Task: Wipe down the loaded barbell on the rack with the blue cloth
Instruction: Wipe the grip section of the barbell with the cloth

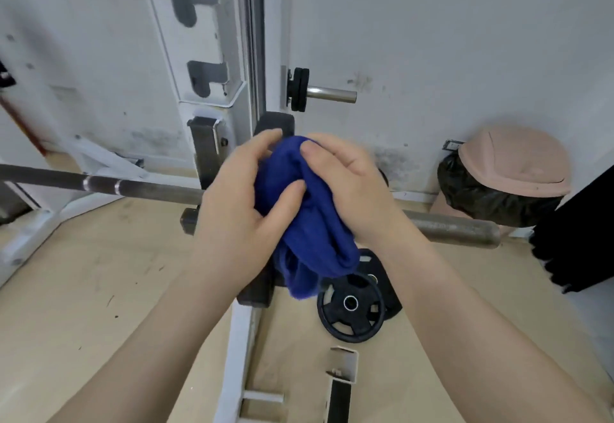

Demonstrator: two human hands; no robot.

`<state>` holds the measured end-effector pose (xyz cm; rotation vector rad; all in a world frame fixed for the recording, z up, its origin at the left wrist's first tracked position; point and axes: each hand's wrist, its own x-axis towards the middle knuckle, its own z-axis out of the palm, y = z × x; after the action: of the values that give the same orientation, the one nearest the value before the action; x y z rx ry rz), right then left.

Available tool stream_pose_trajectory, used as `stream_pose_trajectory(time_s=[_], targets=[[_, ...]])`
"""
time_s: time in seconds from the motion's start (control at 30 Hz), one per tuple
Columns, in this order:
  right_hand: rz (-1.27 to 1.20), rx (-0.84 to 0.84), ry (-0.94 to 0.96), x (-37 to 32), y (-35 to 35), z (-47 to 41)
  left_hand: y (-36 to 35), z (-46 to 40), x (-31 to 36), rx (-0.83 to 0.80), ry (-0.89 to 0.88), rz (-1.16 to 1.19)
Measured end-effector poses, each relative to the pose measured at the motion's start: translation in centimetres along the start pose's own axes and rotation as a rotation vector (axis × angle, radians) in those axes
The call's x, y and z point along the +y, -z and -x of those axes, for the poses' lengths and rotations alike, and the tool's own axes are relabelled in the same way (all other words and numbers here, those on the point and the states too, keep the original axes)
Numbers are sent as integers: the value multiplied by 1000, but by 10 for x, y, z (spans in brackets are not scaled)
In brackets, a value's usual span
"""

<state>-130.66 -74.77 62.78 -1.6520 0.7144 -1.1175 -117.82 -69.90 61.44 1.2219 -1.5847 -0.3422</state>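
The long dark steel barbell (pixel 99 185) runs from nine o'clock toward three, its bare sleeve end emerging past the hands. The left hand (pixel 237 213) and right hand (pixel 349 186) both curl closed around the bunched blue cloth (pixel 309 223) at centre. A loose tail hanging toward six could snag the white rack upright (pixel 212 57). Scuffed beige floor; stained white wall at twelve; black plates (pixel 352 306) at five.

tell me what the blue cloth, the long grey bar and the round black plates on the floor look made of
Blue cloth: soft woven or knit fabric, matte, bunching in folds between both hands. Long grey bar: metal, likely steel, dull and worn with bright ring marks. Round black plates: probably rubber-coated or painted metal, slight sheen, shiny metal centre ring.
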Motion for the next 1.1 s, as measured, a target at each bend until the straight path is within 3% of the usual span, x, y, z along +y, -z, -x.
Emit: stream_pose_trajectory(time_s=[0.23, 0.47, 0.63, 0.77, 0.9, 0.97, 1.1], targets=[[168, -222, 22, -14, -123, -33, 132, 14, -55, 147, 193, 154], [335, -208, -71, 7, -281, -74, 291, 46, -149, -6, 393, 246], [620, -319, -97, 14, -380, -107, 399, 67, -210, -81, 464, 62], [516, -294, -192, 27, -450, -131, 453, 83, -253, -53, 552, -75], [507, -282, -304, 48, -520, -158, 478, 84, -289, 78, 815, -56], [430, -244, -381, 57, -545, -175, 495, 83, -307, 24, 905, -11], [212, -136, -536, 76, -577, -214, 543, 94, -354, -171, 896, -268]])
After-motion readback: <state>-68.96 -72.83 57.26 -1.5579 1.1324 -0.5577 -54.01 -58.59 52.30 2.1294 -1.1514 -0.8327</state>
